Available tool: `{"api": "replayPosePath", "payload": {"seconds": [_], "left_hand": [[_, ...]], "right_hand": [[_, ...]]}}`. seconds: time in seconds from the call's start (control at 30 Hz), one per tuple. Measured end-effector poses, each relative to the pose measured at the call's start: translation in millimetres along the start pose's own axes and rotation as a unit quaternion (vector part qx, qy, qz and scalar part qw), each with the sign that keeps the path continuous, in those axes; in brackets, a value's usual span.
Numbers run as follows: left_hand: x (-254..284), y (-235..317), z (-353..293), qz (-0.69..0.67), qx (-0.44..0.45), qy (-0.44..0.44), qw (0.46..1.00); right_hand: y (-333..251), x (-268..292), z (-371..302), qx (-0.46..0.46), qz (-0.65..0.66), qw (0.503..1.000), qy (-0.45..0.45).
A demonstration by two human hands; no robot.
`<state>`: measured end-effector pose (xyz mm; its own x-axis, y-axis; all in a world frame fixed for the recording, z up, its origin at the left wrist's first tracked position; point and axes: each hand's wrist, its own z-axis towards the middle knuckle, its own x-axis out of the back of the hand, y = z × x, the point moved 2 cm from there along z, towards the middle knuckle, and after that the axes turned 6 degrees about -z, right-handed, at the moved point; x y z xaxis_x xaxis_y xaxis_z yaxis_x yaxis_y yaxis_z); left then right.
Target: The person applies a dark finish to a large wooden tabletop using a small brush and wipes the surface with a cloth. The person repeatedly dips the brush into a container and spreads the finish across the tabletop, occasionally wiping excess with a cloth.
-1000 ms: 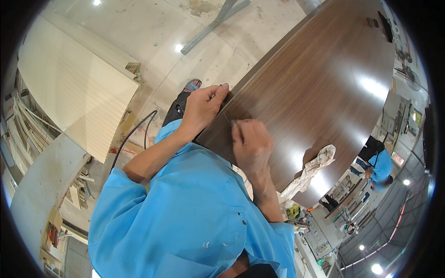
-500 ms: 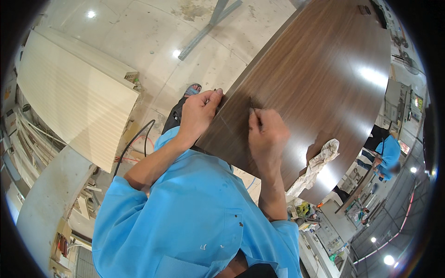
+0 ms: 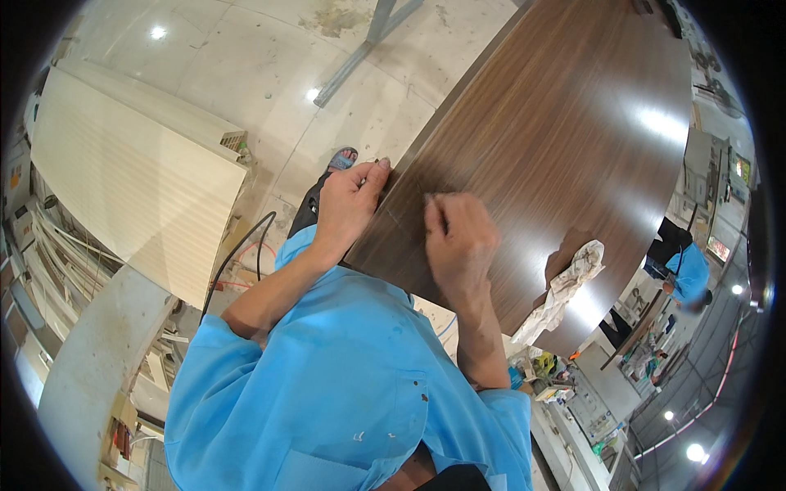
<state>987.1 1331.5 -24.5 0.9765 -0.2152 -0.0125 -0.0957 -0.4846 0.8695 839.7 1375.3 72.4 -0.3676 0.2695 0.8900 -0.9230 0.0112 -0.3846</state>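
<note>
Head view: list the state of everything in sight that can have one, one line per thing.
Left hand: fingers curled at the brown panel's edge; grip unclear
Right hand: curled, blurred, over the panel; grip unclear
Brown wood-grain panel: lying flat, shiny
Cloth: crumpled, lying on the brown panel
Pale striped panel: lying face up
Metal bars: lying on the floor
Ceiling light: lit

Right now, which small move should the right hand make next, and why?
Perhaps a short slide toward the left hand: the right hand, curled, is over the brown panel, and the crumpled pale cloth lies farther right, out of that path.
</note>
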Motion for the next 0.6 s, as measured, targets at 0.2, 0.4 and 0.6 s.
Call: {"api": "replayPosePath", "payload": {"seconds": [0.2,0.4,0.6], "left_hand": [[2.1,-1.5,-1.0,0.003,0.014,-0.003,1.0],[0.8,-1.5,1.0,-0.002,0.004,0.005,1.0],[0.3,0.1,-6.8,-0.005,0.021,0.012,1.0]], "right_hand": [[2.2,-0.3,1.6,-0.02,-0.031,0.999,0.001],[-1.8,-2.3,-0.3,0.011,-0.002,1.0,-0.003],[25.5,5.0,3.5,-0.033,-0.036,0.999,-0.002]]}}
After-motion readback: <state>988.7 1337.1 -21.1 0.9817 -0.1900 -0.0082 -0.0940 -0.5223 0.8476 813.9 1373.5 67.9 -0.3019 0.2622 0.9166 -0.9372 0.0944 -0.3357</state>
